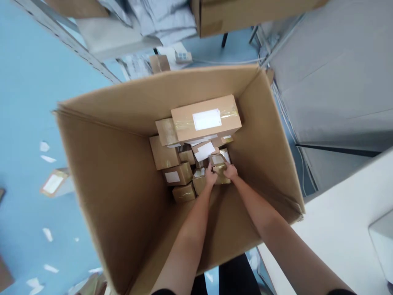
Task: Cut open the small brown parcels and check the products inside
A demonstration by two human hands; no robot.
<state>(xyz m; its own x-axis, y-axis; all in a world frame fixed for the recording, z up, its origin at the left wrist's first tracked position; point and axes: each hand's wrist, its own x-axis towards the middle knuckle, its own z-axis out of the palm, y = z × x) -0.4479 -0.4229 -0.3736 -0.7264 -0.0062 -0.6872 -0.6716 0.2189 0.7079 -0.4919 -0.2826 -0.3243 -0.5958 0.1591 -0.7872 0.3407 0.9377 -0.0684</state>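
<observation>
Both my arms reach down into a large open cardboard carton [104, 196]. My left hand [210, 176] grips the left side of a small taped cardboard box [218, 159]. On its right side my right hand [231, 171] closes around the same box. Other small boxes lie close around it, among them a labelled box [178, 175] and a taped box [184, 192] to the left. A long box [205, 119] with a white label rests across the pile at the far side. The undersides of my fingers are hidden.
A shelf rack [76, 49] with white bags [166, 20] and a cardboard box [245, 16] stands beyond the carton. A white table [344, 229] is at the right. On the blue floor lie paper scraps [47, 234] and a labelled parcel [57, 183].
</observation>
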